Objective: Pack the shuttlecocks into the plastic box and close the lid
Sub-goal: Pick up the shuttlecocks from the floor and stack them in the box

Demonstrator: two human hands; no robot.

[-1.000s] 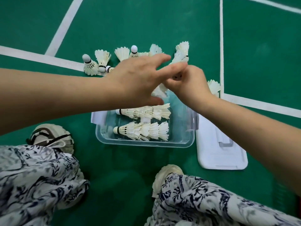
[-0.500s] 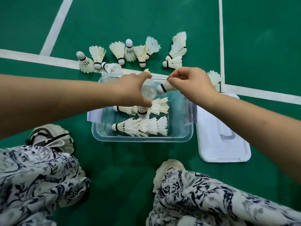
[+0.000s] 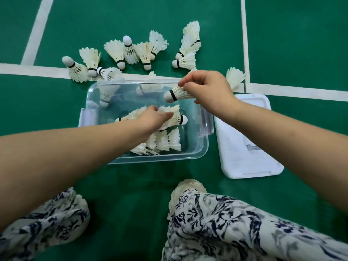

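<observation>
R hand (image 3: 211, 93) pinches shuttlecock (image 3: 174, 94) over clear box (image 3: 202, 147); L hand (image 3: 154, 119), fingers loose, rests on shuttlecock inside (image 3: 178, 119), grip unclear. Lid (image 3: 244, 147) beside box.

The clear plastic box (image 3: 202, 147) sits open on the green floor, holding white feathered shuttlecocks (image 3: 165, 142) lying on their sides. Its white lid (image 3: 243, 157) lies flat just beside it. Loose shuttlecocks (image 3: 130, 51) are scattered beyond the box.
</observation>
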